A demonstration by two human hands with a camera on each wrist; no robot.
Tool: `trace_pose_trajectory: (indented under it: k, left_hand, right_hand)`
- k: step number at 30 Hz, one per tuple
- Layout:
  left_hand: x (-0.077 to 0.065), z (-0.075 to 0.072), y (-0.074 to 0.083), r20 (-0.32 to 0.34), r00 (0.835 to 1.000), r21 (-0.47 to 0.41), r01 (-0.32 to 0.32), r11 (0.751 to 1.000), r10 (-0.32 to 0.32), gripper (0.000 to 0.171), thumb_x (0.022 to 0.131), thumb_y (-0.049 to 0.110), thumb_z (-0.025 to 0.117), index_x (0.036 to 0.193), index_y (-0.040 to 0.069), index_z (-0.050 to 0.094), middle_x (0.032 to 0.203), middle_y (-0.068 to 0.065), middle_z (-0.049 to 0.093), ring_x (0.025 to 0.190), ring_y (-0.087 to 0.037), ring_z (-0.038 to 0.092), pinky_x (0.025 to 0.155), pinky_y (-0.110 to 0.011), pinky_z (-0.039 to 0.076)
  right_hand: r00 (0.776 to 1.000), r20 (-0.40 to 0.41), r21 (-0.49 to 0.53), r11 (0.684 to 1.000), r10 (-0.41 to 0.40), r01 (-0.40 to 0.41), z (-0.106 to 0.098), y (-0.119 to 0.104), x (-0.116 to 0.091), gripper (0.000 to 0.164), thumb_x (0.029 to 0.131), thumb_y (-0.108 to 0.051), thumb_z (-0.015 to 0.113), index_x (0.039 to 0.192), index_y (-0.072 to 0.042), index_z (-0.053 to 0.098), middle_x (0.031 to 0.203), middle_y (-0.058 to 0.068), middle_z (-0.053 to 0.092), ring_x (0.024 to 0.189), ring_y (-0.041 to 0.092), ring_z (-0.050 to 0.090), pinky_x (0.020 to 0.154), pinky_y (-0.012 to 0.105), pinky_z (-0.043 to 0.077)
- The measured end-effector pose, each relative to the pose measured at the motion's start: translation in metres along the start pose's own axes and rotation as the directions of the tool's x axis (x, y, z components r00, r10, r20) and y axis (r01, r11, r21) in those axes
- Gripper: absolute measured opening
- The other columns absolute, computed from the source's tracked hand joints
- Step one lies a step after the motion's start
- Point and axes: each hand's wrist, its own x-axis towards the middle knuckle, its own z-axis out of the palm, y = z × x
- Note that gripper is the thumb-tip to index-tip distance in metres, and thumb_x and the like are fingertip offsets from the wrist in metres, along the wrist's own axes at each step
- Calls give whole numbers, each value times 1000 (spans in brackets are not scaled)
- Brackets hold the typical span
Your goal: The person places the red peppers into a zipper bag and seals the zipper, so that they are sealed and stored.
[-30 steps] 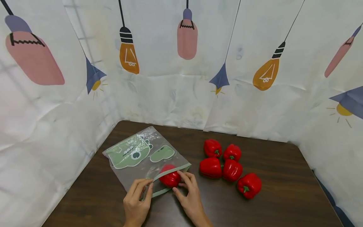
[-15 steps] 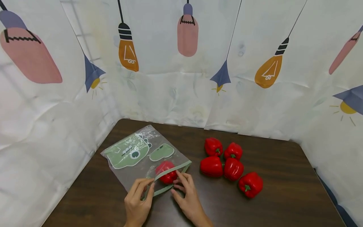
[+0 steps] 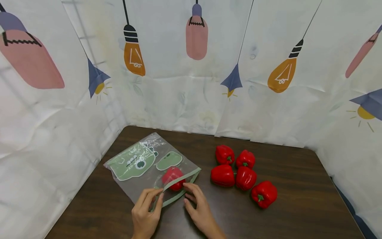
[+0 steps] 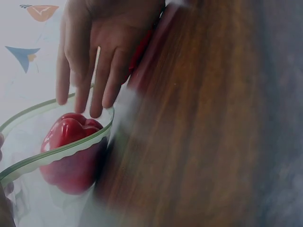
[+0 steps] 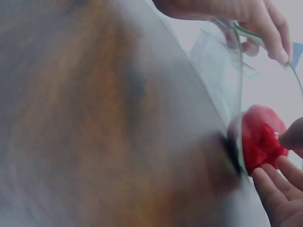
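A clear plastic bag [image 3: 191, 166] with a green-edged mouth and green cartoon print lies on the table. My left hand [image 3: 146, 212] pinches the near end of its mouth, which gapes open. Just inside sits a red bell pepper [image 3: 178, 186], partly behind the upper green edge; the left wrist view shows this pepper [image 4: 68, 135] between the two rims. My right hand [image 3: 199, 207] is at the opening with fingers extended toward the pepper. In the right wrist view, its fingertips [image 5: 267, 171] are right at the pepper's near side.
Several more red bell peppers lie to the right on the dark wooden table [image 3: 298, 186]: one lone pepper [image 3: 264, 194] nearest me, the others clustered behind it, such as this pepper [image 3: 222, 175]. A white curtain [image 3: 179, 99] printed with lamps surrounds the table's far and side edges.
The pepper has moved farther into the bag, away from me and to the left. My right hand has drawn slightly back from it. The left hand keeps its pinch on the bag.
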Motion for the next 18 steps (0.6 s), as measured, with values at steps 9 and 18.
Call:
trace_pose_trajectory:
  k: [9, 18]
  left_hand:
    - [0, 1, 1, -10, 1000, 2, 6, 1000, -6, 11, 95, 14, 75, 95, 3, 78, 85, -6, 65, 67, -6, 48, 53, -18, 37]
    - [-2, 1, -2, -13, 1000, 13, 17, 1000, -17, 10, 94, 14, 75, 95, 4, 77, 84, -5, 64, 67, -5, 46, 53, -18, 36]
  right_hand:
    - [981, -48, -159, 971, -186, 176, -31, -13, 5, 50, 95, 10, 66, 142, -6, 57, 145, 14, 57, 132, 28, 60, 100, 45, 58]
    - [947, -75, -330, 904, -313, 273, -65, -20, 12, 59, 91, 12, 69, 141, -17, 59, 144, 13, 58, 130, 22, 60, 103, 29, 56]
